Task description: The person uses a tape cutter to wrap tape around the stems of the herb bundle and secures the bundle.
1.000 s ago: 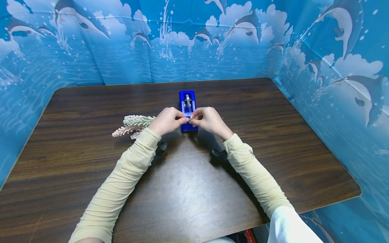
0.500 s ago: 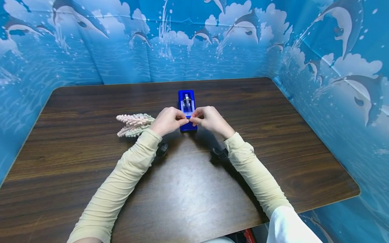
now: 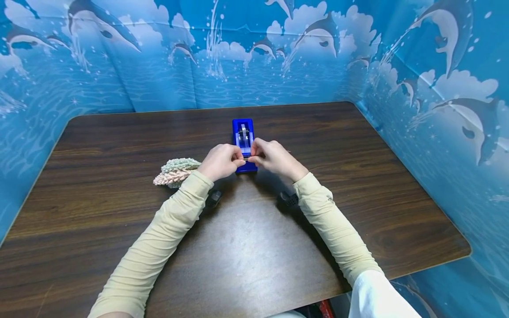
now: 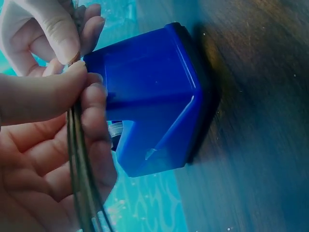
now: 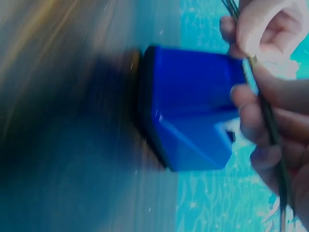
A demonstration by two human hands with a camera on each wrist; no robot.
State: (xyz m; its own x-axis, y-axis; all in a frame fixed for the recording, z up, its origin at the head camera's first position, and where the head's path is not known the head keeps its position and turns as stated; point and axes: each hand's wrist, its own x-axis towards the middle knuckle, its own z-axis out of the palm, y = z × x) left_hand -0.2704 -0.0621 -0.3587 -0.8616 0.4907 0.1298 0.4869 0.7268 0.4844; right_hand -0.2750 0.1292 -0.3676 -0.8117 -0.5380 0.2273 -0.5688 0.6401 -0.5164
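Note:
A bunch of pale green and pink flower sprigs [image 3: 175,173], artificial in look, points left from my left hand [image 3: 220,162]. Thumb and fingers of that hand pinch the thin dark stems [image 4: 79,154], which run along the palm in the left wrist view. My right hand [image 3: 275,159] grips the same stems just beside it, thumb against fingers. Only a small gap parts the two hands' fingertips. Right below and behind them stands a blue tape dispenser [image 3: 243,123], its tape roll at the far end. Whether tape lies around the stems I cannot tell.
The dark wood-grain table [image 3: 246,247] extends around the hands on all sides. Behind it and to the right hangs a blue dolphin-print curtain [image 3: 238,84]. A dark device [image 3: 213,198] hangs beneath the left wrist, another [image 3: 289,198] beneath the right.
The bunch has turned about its stems: pink sprigs lay uppermost half a second ago, green ones do now. My left hand has dropped slightly, and the fingertips stand a little further apart.

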